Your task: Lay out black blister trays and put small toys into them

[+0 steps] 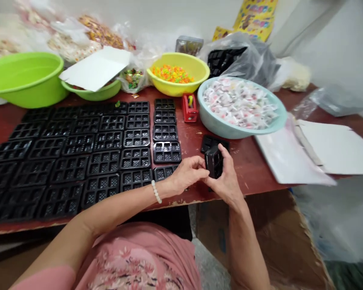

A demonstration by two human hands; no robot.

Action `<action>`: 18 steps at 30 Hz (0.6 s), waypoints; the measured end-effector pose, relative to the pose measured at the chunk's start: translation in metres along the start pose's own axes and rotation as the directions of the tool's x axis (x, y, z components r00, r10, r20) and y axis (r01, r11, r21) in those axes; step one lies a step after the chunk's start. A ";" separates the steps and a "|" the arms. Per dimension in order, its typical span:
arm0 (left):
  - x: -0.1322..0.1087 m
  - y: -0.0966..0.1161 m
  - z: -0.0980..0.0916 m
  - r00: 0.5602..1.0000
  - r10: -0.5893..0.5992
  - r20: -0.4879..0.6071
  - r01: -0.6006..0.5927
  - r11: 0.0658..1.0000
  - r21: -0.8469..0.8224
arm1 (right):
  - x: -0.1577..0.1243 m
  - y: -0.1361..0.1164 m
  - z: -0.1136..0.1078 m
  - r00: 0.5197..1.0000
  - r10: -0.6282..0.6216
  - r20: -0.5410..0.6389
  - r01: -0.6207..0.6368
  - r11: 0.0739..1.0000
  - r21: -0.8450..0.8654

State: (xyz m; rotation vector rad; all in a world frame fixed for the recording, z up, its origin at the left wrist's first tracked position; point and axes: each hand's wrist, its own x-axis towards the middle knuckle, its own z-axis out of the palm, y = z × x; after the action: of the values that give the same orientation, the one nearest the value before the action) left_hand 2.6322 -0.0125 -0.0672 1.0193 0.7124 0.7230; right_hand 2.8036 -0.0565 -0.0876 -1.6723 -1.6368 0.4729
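Observation:
Upright between my hands is a stack of black plastic trays [213, 162]. My right hand [226, 177] grips the stack from the right, its fingers around the edge. On the other side my left hand [191, 174], with a beaded bracelet at the wrist, has its thumb and forefinger pinched at the stack's left edge; whether it grips a tray is too small to tell. Another black tray [208, 141] lies flat just behind the stack. Rows of black compartment trays [108, 140] cover the left part of the red table [187, 143].
Along the back stand a green basin [45, 86], a yellow bowl of colourful sweets [169, 89] and a blue basin of wrapped pieces [220, 129]. A red tape dispenser [190, 112] sits between the last two. White sheets [335, 147] lie at the right.

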 end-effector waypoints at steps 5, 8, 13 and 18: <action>-0.013 -0.001 -0.025 0.996 0.084 0.010 -0.084 0.984 0.155 | 0.007 -0.018 0.025 0.998 -0.061 0.007 0.061 0.998 0.020; -0.019 -0.003 -0.032 0.997 0.081 0.002 -0.081 0.991 0.109 | 0.010 -0.027 0.026 0.983 -0.038 0.179 0.008 0.986 0.165; -0.036 0.003 -0.050 0.993 0.065 -0.096 -0.067 0.998 -0.016 | 0.006 -0.015 0.012 0.970 0.042 0.240 -0.138 0.907 0.398; -0.031 0.013 -0.074 0.963 -0.052 -0.263 0.003 0.983 -0.182 | -0.004 0.025 -0.009 0.976 0.215 0.014 -0.203 0.897 0.393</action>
State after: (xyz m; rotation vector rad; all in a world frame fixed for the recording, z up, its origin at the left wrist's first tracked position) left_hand 2.5530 0.0031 -0.0754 0.7517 0.8751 0.8949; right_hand 2.8270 -0.0607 -0.1002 -1.5418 -1.2411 0.8226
